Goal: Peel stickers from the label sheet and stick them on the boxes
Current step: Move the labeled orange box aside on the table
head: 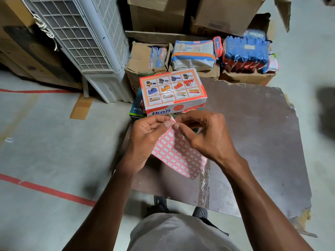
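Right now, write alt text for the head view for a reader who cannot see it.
The left hand and right hand pinch the top corner of a red-bordered label sheet held above a brown board. Just beyond sits a shrink-wrapped Ikon box stacked on other boxes, with cardboard cartons behind.

Bare forearms, grey shorts [174,232], dark perforated clogs [200,212] — no sleeves
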A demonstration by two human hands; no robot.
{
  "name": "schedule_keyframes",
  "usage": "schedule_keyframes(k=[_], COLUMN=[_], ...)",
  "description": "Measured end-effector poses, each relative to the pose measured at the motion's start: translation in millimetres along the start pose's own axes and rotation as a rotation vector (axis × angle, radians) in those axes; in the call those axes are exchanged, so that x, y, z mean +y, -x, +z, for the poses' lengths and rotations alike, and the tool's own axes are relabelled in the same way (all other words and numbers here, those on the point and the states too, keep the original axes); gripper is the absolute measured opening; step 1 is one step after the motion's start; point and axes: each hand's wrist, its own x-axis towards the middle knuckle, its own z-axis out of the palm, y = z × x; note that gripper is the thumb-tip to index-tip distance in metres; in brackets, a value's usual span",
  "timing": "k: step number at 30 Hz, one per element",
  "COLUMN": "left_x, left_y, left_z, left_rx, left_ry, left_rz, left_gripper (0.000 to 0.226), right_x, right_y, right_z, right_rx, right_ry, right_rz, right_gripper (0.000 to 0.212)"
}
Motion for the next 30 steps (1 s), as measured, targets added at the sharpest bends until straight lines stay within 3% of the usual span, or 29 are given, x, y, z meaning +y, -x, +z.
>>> schedule_keyframes(k=[9, 30], left_x=[6.4, 8.4], left_y=[0.9, 6.9], left_z=[0.5, 0.5], left_rx=[-0.004, 0.018], left_ry=[-0.019, -0.024], left_rz=[0.034, -0.001], left_gripper=[0.009, 0.014], right_x=[1.7, 5.5], right_y=[1.3, 3.1], right_z=[1.1, 3.4], right_rx=[0.053, -0.034], right_ry=[-0.027, -0.068], right_rz=[-0.038, -0.032], right_gripper=[0.014, 0.013])
